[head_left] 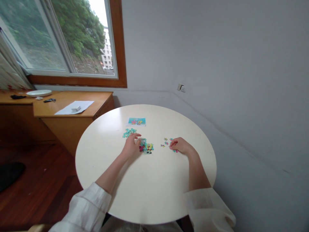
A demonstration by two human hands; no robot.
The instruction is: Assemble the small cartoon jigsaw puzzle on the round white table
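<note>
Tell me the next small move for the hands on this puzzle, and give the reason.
Probably slide one of the loose pieces by the right hand leftward to the assembled patch. The left hand rests at that patch's left edge, and the pieces near the right hand lie apart from it. Whether one is already pinched is unclear.

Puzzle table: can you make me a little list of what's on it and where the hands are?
surface: round, cream-white table
middle: partly built cartoon puzzle
left: the left hand rests on the puzzle's left edge
right: the right hand has its fingers curled over the small loose pieces right of the puzzle; too small to tell if it pinches one
more pieces: teal pile just beyond the left hand
farther back: picture card lying flat
nearby: wooden desk with a paper sheet and a white plate, under a window
</note>
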